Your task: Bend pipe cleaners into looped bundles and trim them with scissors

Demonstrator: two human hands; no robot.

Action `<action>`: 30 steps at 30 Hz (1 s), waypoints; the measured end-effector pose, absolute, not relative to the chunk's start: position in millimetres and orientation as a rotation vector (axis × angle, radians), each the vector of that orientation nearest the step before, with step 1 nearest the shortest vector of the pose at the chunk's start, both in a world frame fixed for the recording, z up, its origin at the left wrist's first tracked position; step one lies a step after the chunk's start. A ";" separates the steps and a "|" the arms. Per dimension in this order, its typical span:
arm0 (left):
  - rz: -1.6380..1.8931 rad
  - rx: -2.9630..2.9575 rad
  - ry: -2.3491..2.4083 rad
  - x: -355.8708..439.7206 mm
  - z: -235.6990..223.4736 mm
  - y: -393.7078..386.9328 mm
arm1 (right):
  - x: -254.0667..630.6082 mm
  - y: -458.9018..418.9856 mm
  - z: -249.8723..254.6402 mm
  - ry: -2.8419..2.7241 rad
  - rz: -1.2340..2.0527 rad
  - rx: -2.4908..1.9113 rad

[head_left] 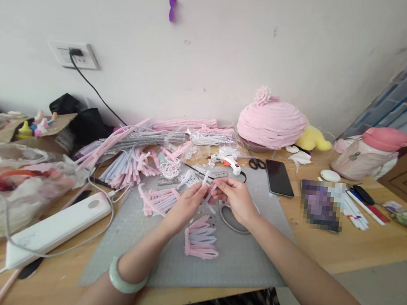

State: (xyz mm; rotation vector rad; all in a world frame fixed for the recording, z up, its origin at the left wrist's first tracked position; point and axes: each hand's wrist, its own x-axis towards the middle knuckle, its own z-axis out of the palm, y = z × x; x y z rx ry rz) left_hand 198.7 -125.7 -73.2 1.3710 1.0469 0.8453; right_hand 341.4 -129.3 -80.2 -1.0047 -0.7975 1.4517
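Observation:
Over the grey cutting mat (243, 266), my left hand (187, 203) and my right hand (233, 196) meet, both pinching a thin white pipe cleaner (207, 184) between their fingertips. Its upper end sticks up above my fingers. A pale green bangle (122, 279) sits on my left wrist. Just below my hands lies a bundle of bent pink and white pipe cleaner loops (202, 241). A second pink bundle (159, 200) lies to the left of my left hand.
Heaps of pink pipe cleaners (134, 158) fill the back of the table. A glue gun (231, 164), scissors (257, 164), a phone (279, 178), a pink layered dome (271, 123), a white power strip (59, 227), pens (358, 210) and plastic bags (9, 186) surround the mat.

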 end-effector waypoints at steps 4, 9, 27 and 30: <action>0.865 1.204 0.913 208.4 -75.4 -134.5 | 340.5 -132.2 -77.2 -0.826 1.468 -0.979; 0.781 1.075 0.867 207.4 -75.8 -133.9 | 344.8 -134.2 -72.9 -0.832 1.598 -0.906; 0.670 1.366 0.879 200.2 -61.2 -139.4 | 350.9 -132.0 -68.5 -0.951 1.347 -1.024; 0.657 1.441 0.898 201.5 -60.5 -141.1 | 350.7 -133.0 -68.3 -0.932 1.337 -1.029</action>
